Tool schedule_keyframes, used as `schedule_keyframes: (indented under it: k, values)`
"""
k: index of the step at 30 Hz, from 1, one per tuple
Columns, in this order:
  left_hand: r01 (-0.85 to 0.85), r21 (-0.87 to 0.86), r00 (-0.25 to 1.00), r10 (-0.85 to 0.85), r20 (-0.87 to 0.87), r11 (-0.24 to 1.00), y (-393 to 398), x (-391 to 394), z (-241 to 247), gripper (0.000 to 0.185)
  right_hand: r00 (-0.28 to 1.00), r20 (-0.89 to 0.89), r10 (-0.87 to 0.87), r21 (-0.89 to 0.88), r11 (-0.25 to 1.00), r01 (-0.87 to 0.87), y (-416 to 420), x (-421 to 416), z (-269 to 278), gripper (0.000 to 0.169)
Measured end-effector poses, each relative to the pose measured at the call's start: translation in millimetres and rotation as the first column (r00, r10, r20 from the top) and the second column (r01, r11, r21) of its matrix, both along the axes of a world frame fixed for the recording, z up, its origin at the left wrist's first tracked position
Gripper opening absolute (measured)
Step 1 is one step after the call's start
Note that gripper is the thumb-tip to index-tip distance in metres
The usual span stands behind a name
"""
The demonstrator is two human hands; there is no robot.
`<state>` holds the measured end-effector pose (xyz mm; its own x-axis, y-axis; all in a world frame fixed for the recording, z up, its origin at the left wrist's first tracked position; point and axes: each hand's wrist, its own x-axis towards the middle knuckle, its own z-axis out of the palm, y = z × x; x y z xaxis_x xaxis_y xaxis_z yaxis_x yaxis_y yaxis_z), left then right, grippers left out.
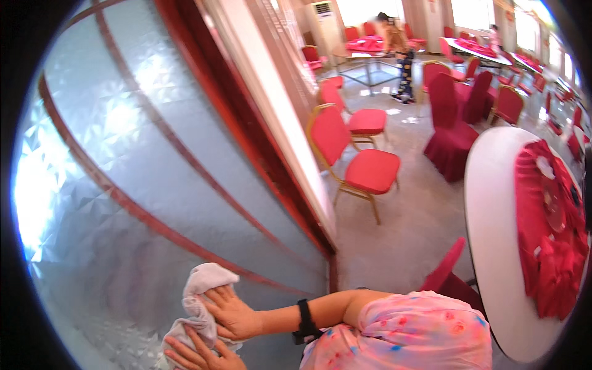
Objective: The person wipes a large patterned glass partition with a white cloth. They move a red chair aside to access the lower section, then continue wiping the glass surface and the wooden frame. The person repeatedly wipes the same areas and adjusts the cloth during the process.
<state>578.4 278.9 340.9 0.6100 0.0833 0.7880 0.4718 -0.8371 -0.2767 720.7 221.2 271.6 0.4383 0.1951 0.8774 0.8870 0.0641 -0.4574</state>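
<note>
A crumpled white cloth (203, 282) lies against a textured glass panel (217, 152) at the lower left. My right hand (237, 317) presses the upper part of this cloth to the glass, its fingers pointing up and left. Below it, my left hand (203, 351) rests with spread fingers on the lower folds, partly cut off by the bottom edge. A black band circles my right wrist. Curved reddish-brown strips (152, 226) cross the glass above both hands.
A dark red frame (259, 148) borders the panel. Red-cushioned chairs (372, 171) stand beyond it. On the right, a white table (490, 185) bears a heap of red fabric (550, 273). One person (397, 46) stands by a farther table; another (496, 39) is farther back.
</note>
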Motion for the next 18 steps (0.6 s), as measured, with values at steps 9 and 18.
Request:
schedule_keyframes:
  k: [9,18]
  values:
    - [-0.195,0.16,0.977,0.177,0.122,0.968,-33.8,21.1,40.1,0.059,0.975,0.211,0.063,-0.038,0.998,-0.056,-27.3,27.2,47.1,0.076]
    - [-0.35,0.321,0.91,0.237,0.341,0.88,-22.7,79.8,198.4,0.076,0.899,0.435,0.042,0.11,0.989,-0.099,-37.3,126.5,237.6,0.077]
